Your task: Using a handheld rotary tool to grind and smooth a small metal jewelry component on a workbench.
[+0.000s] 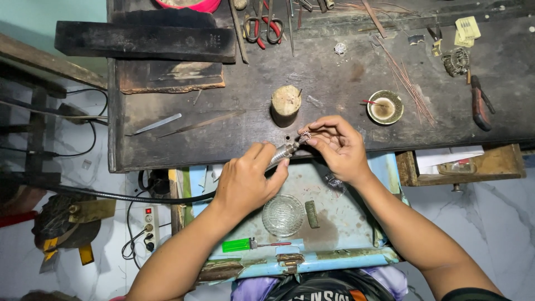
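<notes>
My left hand (248, 178) grips a metal rotary tool handpiece (283, 153) whose black flexible shaft (128, 196) runs off to the left. Its tip meets a small sparkling ring (305, 135) pinched between the fingers of my right hand (336, 146). Both hands hover at the front edge of a dark, worn workbench (334, 83). A short wooden peg block (285, 104) stands on the bench just beyond the ring.
A pale blue open drawer (345, 209) below holds a glass dish (283, 215), a green lighter (237, 244) and a small bar. On the bench lie tweezers (157, 124), red-handled scissors (263, 25), a small bowl (385, 107), pliers (479, 103), thin wires and a dark wooden block (146, 40).
</notes>
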